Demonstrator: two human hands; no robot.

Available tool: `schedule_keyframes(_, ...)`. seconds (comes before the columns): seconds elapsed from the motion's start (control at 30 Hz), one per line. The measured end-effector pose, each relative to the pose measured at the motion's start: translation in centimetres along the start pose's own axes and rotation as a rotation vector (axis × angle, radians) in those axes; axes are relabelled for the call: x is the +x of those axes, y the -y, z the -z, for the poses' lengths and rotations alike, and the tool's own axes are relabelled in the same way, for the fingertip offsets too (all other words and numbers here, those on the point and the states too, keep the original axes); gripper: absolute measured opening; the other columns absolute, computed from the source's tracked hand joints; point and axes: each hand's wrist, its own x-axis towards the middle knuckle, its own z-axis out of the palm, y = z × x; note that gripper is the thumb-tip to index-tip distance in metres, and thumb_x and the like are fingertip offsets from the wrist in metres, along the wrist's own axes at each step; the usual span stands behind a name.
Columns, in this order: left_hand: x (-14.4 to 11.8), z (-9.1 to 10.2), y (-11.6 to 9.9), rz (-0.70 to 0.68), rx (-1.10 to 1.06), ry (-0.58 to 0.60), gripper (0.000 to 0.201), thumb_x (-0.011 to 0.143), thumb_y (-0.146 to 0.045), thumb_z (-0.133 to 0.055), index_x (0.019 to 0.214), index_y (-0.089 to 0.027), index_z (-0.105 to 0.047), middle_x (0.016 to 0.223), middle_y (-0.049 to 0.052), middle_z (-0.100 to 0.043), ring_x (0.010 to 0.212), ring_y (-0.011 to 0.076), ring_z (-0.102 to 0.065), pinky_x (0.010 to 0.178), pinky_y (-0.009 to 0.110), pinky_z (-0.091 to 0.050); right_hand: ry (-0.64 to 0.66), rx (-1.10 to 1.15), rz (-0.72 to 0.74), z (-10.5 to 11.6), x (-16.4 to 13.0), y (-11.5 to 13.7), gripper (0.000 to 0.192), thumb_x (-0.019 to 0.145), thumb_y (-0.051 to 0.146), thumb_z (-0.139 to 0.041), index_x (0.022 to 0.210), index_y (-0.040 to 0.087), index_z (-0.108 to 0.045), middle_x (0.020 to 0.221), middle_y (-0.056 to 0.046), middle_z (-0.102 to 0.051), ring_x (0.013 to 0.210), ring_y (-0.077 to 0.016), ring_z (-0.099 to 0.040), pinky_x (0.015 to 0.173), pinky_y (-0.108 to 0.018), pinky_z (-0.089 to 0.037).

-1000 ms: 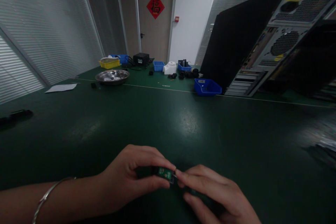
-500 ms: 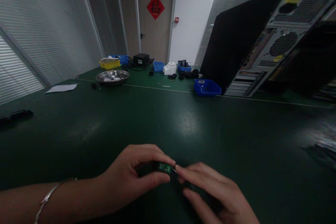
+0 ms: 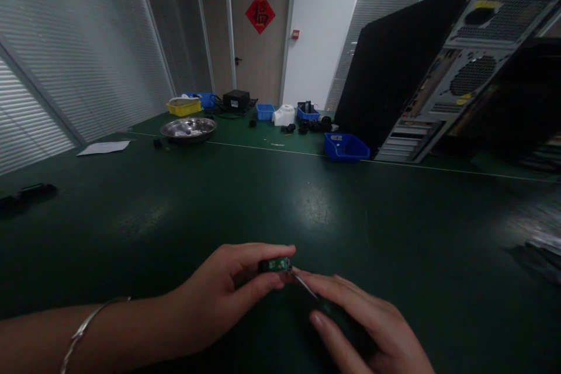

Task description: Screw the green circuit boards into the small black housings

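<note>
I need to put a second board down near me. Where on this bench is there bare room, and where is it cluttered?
The green mat is bare across the middle, between the hands and the white seam line, from the dark tool at the left edge across to the right. The far strip is crowded: steel bowl, blue bin, tilted computer case.

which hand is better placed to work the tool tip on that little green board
Right. The right hand holds the thin tool with its tip at the small green board, which the left hand pinches.
</note>
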Motion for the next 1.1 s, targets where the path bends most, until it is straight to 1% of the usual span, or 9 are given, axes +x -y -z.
schedule_keyframes(0.17, -0.9, 0.5, 0.1, -0.043, 0.122, 0.066, 0.044, 0.096, -0.023, -0.037, 0.14, -0.028, -0.035, 0.143, 0.006, -0.043, 0.128, 0.0192, -0.044, 0.107, 0.038, -0.036, -0.076, 0.026, -0.07, -0.2, -0.2, -0.3, 0.043, 0.081, 0.013, -0.063, 0.12, 0.031, -0.059, 0.11, -0.001, -0.071, 0.096, -0.0193, -0.069, 0.082, -0.022, -0.058)
schedule_keyframes(0.27, -0.9, 0.6, 0.0, -0.091, 0.162, 0.117, 0.05, 0.096, -0.018, -0.037, 0.143, -0.03, -0.026, 0.146, 0.003, -0.039, 0.132, 0.0179, -0.039, 0.11, 0.04, -0.03, -0.08, 0.077, -0.108, -0.4, -0.3, -0.5, 0.038, 0.084, 0.016, -0.061, 0.119, 0.032, -0.058, 0.111, 0.001, -0.071, 0.099, -0.0171, -0.068, 0.088, -0.022, -0.055)
schedule_keyframes(0.4, -0.5, 0.3, -0.1, -0.078, 0.142, 0.073, 0.05, 0.092, -0.011, -0.041, 0.139, -0.029, -0.036, 0.139, 0.004, -0.049, 0.127, 0.0189, -0.046, 0.108, 0.04, -0.034, -0.04, 0.106, -0.123, -0.4, -0.5, -0.7, 0.034, 0.085, 0.016, -0.06, 0.116, 0.03, -0.06, 0.111, -0.001, -0.071, 0.1, -0.0169, -0.068, 0.088, -0.021, -0.054)
schedule_keyframes(0.53, -0.1, -0.3, 0.4, 0.006, -0.127, 0.124, 0.055, 0.086, -0.007, -0.054, 0.135, -0.028, -0.04, 0.123, 0.006, -0.062, 0.109, 0.0189, -0.061, 0.095, 0.037, -0.048, -0.011, 0.116, -0.132, -0.4, -0.4, -0.3, 0.03, 0.086, 0.017, -0.058, 0.114, 0.027, -0.062, 0.11, -0.004, -0.071, 0.1, -0.0189, -0.068, 0.088, -0.025, -0.055)
schedule_keyframes(0.6, 0.0, -0.3, 0.8, -0.005, -0.198, 0.118, 0.059, 0.079, -0.009, -0.065, 0.131, -0.028, -0.044, 0.116, 0.005, -0.065, 0.101, 0.0182, -0.064, 0.088, 0.033, -0.052, 0.008, 0.11, -0.1, -0.4, -0.2, -0.1, 0.029, 0.086, 0.018, -0.059, 0.114, 0.026, -0.063, 0.109, -0.005, -0.071, 0.099, -0.0211, -0.068, 0.085, -0.027, -0.056)
schedule_keyframes(0.67, 0.1, -0.2, 1.0, -0.077, -0.102, 0.061, 0.057, 0.072, -0.013, -0.074, 0.123, -0.025, -0.052, 0.106, 0.004, -0.065, 0.093, 0.0171, -0.064, 0.081, 0.03, -0.052, 0.007, 0.1, -0.053, -0.3, -0.1, 0.1, 0.03, 0.085, 0.016, -0.06, 0.113, 0.026, -0.063, 0.109, -0.006, -0.071, 0.099, -0.0225, -0.068, 0.083, -0.028, -0.057)
schedule_keyframes(0.77, 0.4, 0.3, 0.9, -0.145, 0.089, -0.012, 0.037, 0.071, -0.021, -0.076, 0.105, -0.02, -0.063, 0.09, 0.002, -0.062, 0.08, 0.0145, -0.06, 0.072, 0.025, -0.048, 0.003, 0.089, 0.009, 0.0, 0.1, 0.2, 0.035, 0.082, 0.01, -0.059, 0.113, 0.027, -0.063, 0.107, -0.005, -0.069, 0.098, -0.0214, -0.067, 0.083, -0.027, -0.057)
schedule_keyframes(0.9, 0.5, 0.6, 0.7, -0.162, 0.162, -0.053, 0.019, 0.074, -0.027, -0.074, 0.084, -0.014, -0.063, 0.081, 0.002, -0.059, 0.075, 0.0138, -0.056, 0.067, 0.023, -0.044, 0.049, 0.1, 0.008, 0.2, 0.3, 0.1, 0.041, 0.081, 0.004, -0.056, 0.114, 0.028, -0.06, 0.1, -0.004, -0.064, 0.089, -0.0169, -0.066, 0.077, -0.023, -0.057)
schedule_keyframes(1.1, 0.4, 0.7, 0.6, -0.124, 0.149, -0.026, 0.019, 0.078, -0.021, -0.069, 0.097, -0.018, -0.065, 0.087, 0.002, -0.067, 0.082, 0.0149, -0.063, 0.075, 0.025, -0.047, 0.21, 0.079, -0.06, 0.0, 0.3, -0.1, 0.035, 0.085, 0.007, -0.052, 0.115, 0.024, -0.059, 0.097, -0.007, -0.061, 0.082, -0.0163, -0.064, 0.071, -0.026, -0.055)
